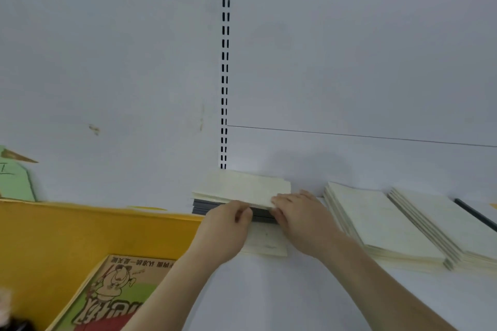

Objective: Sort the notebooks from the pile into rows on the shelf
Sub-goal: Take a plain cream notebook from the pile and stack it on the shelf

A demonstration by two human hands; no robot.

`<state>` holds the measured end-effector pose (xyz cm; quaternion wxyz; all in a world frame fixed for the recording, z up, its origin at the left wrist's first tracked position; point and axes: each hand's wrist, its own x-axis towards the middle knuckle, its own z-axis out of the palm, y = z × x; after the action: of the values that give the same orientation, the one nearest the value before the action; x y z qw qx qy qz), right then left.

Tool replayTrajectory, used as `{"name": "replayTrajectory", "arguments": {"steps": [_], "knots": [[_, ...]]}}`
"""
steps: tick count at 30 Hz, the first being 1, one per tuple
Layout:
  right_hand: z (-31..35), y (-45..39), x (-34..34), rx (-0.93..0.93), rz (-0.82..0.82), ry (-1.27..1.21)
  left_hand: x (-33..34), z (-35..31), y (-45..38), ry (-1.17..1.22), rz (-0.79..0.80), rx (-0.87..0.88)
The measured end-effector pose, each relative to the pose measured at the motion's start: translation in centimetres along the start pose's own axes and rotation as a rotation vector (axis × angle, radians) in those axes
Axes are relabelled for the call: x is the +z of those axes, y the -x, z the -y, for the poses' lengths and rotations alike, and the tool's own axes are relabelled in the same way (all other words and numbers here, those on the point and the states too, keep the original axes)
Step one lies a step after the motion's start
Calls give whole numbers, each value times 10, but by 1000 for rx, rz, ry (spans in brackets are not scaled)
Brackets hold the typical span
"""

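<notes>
Both sets of fingers (243,212) are curled on the front edge of the cream notebooks (242,188) topping the pile (231,207) against the shelf (269,290) back, so I'd lift evenly, then square them beside the finished rows (382,220) right of the right hand (298,212).

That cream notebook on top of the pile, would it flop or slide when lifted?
Probably a little floppy: the cream notebook looks thin and soft-covered. It may slide easily, since it lies loose on the grey notebooks beneath. It is likely light; the left hand and right hand grip only its near edge.
</notes>
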<state>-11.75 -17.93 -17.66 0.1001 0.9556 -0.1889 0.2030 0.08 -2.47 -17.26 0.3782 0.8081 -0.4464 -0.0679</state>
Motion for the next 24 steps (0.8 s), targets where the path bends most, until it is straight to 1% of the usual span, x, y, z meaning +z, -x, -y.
{"name": "replayTrajectory", "arguments": {"steps": [2,4,6,7,9,11,13,15,16,17,18,22,24], "knots": [[7,3,-14,11,-148,82,2,-7,-1,159,13,-48],[22,9,-29,21,-296,92,3,-18,0,445,5,-130],[41,16,-37,-8,-361,-3,7,-27,2,775,-11,-222],[50,20,-38,-36,-361,-49,8,-33,3,885,-25,-245],[60,29,-37,-77,-321,-127,10,-41,5,971,-117,-233],[59,37,-37,-98,-306,-212,6,-42,6,962,-256,-197],[48,40,-35,-28,-348,-271,-4,-36,3,932,-372,-156],[33,34,-32,127,-371,-296,-14,-26,0,893,-399,-105],[27,29,-31,207,-328,-301,-18,-20,-1,871,-395,-89],[20,24,-29,259,-252,-302,-22,-15,-2,849,-399,-87],[14,19,-26,260,-161,-293,-26,-10,-1,834,-408,-90],[2,1,-9,129,142,-286,-37,6,2,860,-431,-120],[1,-8,-4,78,226,-290,-40,11,4,865,-417,-138]]}}
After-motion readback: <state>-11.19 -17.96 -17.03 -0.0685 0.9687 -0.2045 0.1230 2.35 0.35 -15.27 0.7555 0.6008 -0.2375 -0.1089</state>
